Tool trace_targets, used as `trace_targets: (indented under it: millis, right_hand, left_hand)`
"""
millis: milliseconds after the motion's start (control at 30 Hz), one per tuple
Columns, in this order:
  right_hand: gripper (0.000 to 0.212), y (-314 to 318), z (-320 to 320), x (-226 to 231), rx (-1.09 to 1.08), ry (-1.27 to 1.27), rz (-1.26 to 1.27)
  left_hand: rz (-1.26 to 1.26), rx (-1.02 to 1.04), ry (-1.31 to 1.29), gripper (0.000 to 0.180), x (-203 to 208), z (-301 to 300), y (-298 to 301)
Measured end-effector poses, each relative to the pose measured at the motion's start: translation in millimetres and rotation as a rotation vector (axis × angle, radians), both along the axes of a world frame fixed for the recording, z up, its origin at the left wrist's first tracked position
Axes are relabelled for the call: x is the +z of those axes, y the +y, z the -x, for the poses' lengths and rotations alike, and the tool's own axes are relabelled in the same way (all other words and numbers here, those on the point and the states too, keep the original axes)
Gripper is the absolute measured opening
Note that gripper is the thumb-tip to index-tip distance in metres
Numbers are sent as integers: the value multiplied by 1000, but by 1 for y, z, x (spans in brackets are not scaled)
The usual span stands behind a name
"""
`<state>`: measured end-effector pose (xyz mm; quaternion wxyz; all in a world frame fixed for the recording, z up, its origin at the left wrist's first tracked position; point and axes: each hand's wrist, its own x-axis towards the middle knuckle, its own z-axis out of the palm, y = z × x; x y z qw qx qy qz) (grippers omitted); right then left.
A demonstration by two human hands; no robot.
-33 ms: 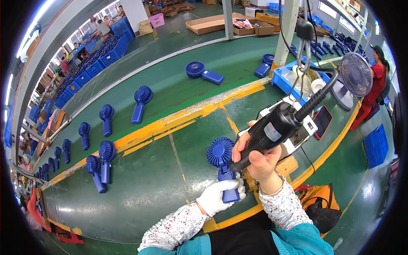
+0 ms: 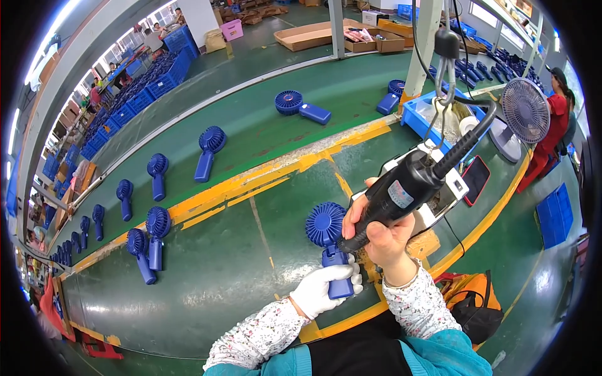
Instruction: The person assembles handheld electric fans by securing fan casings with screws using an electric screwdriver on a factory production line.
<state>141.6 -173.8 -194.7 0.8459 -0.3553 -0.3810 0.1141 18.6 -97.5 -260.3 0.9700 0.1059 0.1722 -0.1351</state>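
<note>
My left hand (image 2: 318,289), in a white glove, is closed around the handle of a blue handheld fan (image 2: 325,225) just above the green bench. The fan's round head points away from me. In my bare right hand (image 2: 387,243) is a black electric screwdriver (image 2: 401,197), slanting down to the left with its nose at the fan's neck. Its bit is hidden, so I cannot tell whether it sits in a screw. The tool's upper end hangs by a wire loop from a metal hook (image 2: 446,81).
Two blue fans (image 2: 157,229) lie on the bench at left. Beyond the yellow-taped edge, several more lie along a green belt (image 2: 251,128). To the right are a blue tray (image 2: 411,119), a phone (image 2: 476,180), a grey desk fan (image 2: 525,109) and a person in red (image 2: 555,125).
</note>
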Motion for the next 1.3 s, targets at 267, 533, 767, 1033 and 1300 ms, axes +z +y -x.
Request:
trace_targets:
  millis: [267, 533, 767, 1033, 1300]
  right_hand:
    - [64, -1, 1, -1, 48, -35, 48]
    - [59, 1, 9, 5, -146, -37, 89]
    - [58, 4, 15, 6, -100, -2, 57]
    - [41, 7, 20, -30, -270, -153, 257]
    - [58, 0, 15, -22, 61, -334, 261]
  left_hand:
    - [42, -11, -17, 23, -11, 5, 4]
    - [-33, 54, -57, 23, -9, 10, -3]
    - [-108, 37, 55, 19, -3, 10, -6]
    - [-1733, 77, -457, 23, 10, 20, -10]
    - [-593, 48, 92, 16, 12, 23, -9]
